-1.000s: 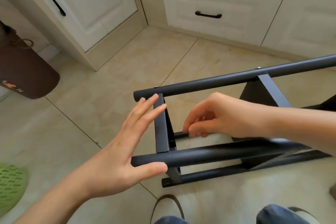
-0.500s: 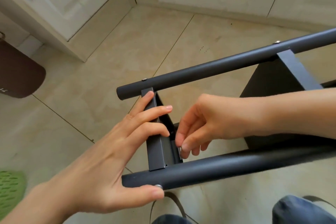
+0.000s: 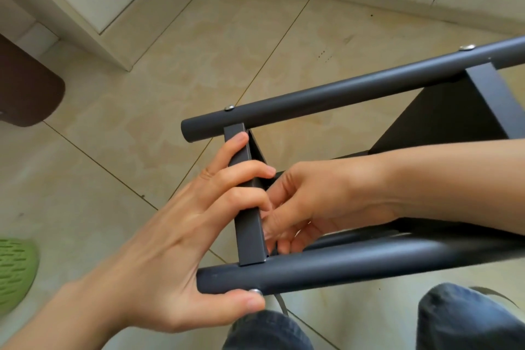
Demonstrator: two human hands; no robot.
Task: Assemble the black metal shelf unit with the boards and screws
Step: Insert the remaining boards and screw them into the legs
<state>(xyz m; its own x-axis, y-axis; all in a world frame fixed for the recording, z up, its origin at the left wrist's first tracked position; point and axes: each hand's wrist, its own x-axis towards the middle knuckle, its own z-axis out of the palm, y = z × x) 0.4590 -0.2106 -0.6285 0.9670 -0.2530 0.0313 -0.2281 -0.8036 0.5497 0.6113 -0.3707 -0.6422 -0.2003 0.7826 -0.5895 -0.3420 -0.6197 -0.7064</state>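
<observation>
Head view. The shelf frame is laid on its side on the tiled floor, close in front of the knees, probably so the joint at the near end can be reached from above. 2 round tubes run left to right: a far tube and a near tube. They are bridged at the left end by a flat crossbar. 2 screw heads are seen on the far tube, 1 on the near tube.

The left hand is wrapped over the crossbar, fingers curled across its top and thumb pressed under the near tube just beside the screw head; the frame appears to be steadied this way. The right hand is reached in behind the crossbar with fingers curled close together. What is pinched, if anything, cannot be told; a small fastener is likely being worked there. A dark board is seen further right inside the frame.

Left edge: a green slipper and a brown mat.
</observation>
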